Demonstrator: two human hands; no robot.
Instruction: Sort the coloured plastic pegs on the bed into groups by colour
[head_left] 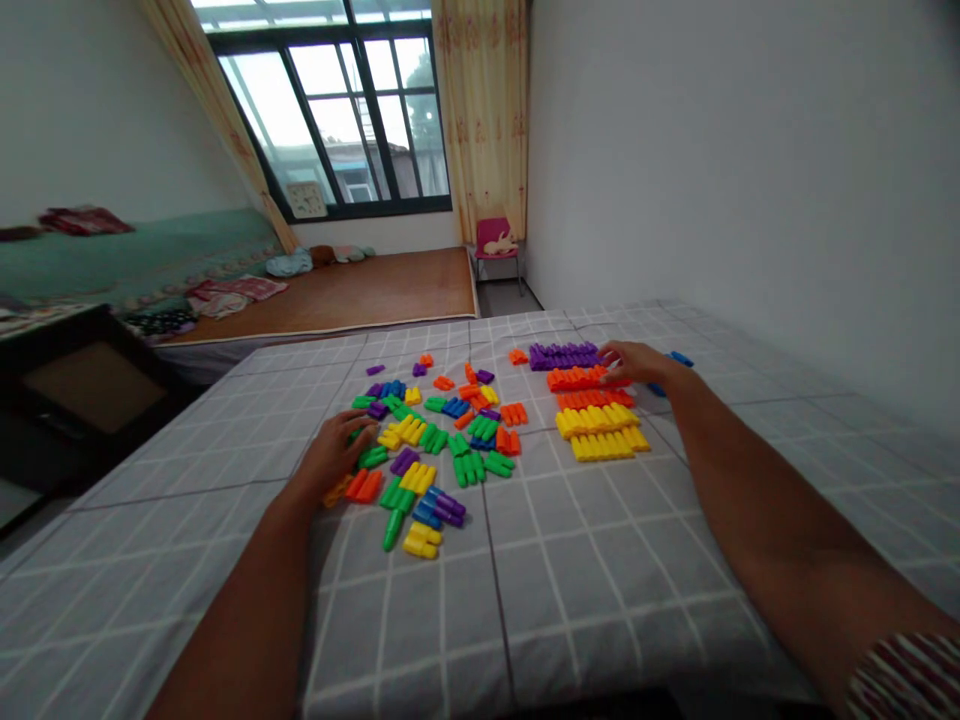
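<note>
My left hand (337, 445) is at the left edge of a loose pile of plastic building blocks (433, 438). Its fingers curl round a green block (355, 436), mostly covered by the hand. Beside it lie another green block (373, 457) and an orange block (365, 486). On the right, my right hand (636, 362) reaches over the sorted rows, thumb and fingers apart. Its fingertips are at the right end of an orange row (576, 378) and near a purple row (562, 356). Closer to me lie another orange row (592, 400) and two yellow rows (604, 432).
Blue blocks (679, 358) lie beyond my right wrist, partly hidden. A grey checked cloth (570, 590) covers the surface. Behind it are a low brown bed platform (375, 285), a pink chair (493, 235) and a window. A white wall (735, 180) runs along the right.
</note>
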